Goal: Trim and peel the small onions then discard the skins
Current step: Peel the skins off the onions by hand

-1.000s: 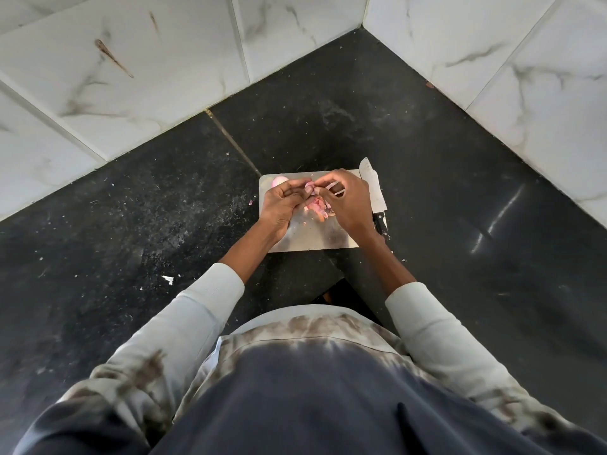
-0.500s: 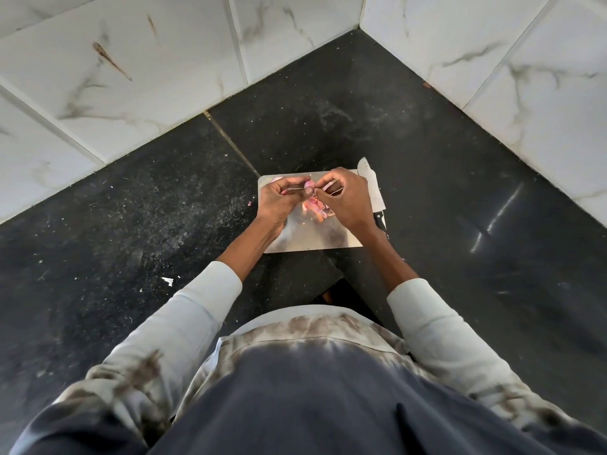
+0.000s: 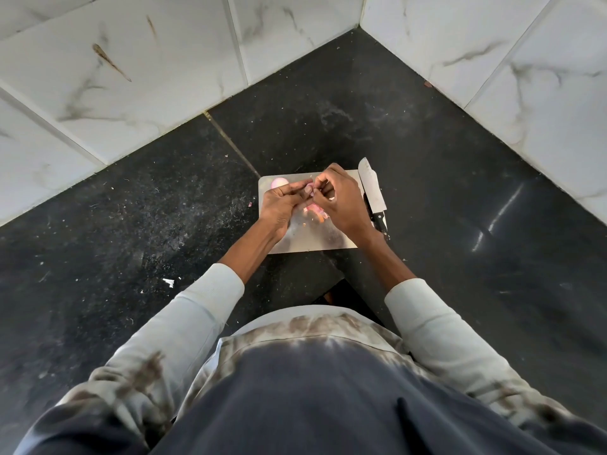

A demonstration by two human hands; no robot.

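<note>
Both hands met over the far half of a steel cutting board (image 3: 315, 239) that lay on a black speckled countertop (image 3: 138, 224) in a corner of white marbled wall tiles (image 3: 115, 70). The left hand (image 3: 283, 205) was curled, fingers closed around a small pink onion (image 3: 308, 186), of which only a sliver showed between the fingertips. The right hand (image 3: 338, 200) pinched at that same onion with thumb and forefinger; whether it gripped skin or flesh could not be told. 1 peeled onion (image 3: 279, 182) sat on the board's far left corner, just behind the left hand. Pink and orange skins (image 3: 317, 211) lay on the board under the hands. A knife (image 3: 372, 192) with a black handle rested along the board's right edge, untouched. Pale sleeves (image 3: 203, 310) were pushed up the forearms.
</note>
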